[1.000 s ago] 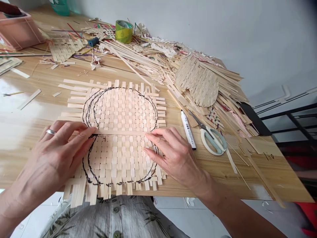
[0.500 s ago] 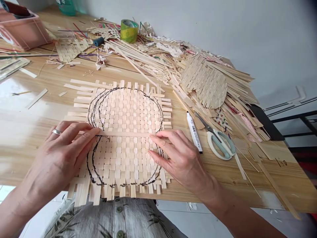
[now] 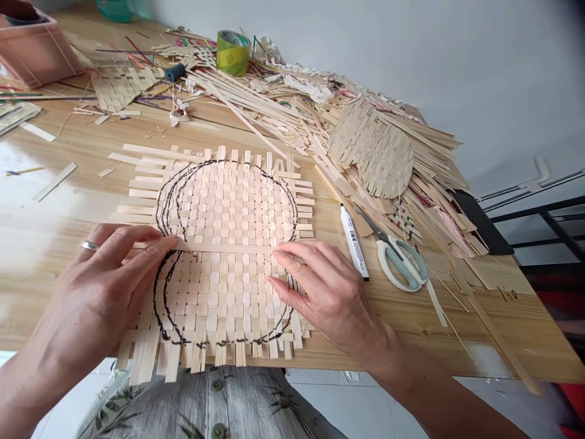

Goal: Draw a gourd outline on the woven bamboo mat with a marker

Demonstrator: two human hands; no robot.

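A square mat of pale woven wood strips [image 3: 228, 207] lies on the wooden table [image 3: 55, 262], with a curved black marker outline drawn across it. One loose pale strip [image 3: 223, 248] runs across the mat's middle. My left hand [image 3: 103, 286] holds the strip's left end down against the weave. My right hand [image 3: 320, 292] rests with spread fingers on the mat's right part, the index fingertip touching the strip's right end. The strip's ends are partly hidden under my fingers.
A black-capped white marker pen [image 3: 354, 242] and green-handled scissors [image 3: 400, 262] lie right of the mat. Behind it are a heap of loose strips [image 3: 278, 100], a rounded woven piece [image 3: 375, 149], a tape roll [image 3: 233, 53], and a pink box [image 3: 31, 52].
My hands stay on the strip with little movement. The whole scene shifts slightly in view as my head moves.
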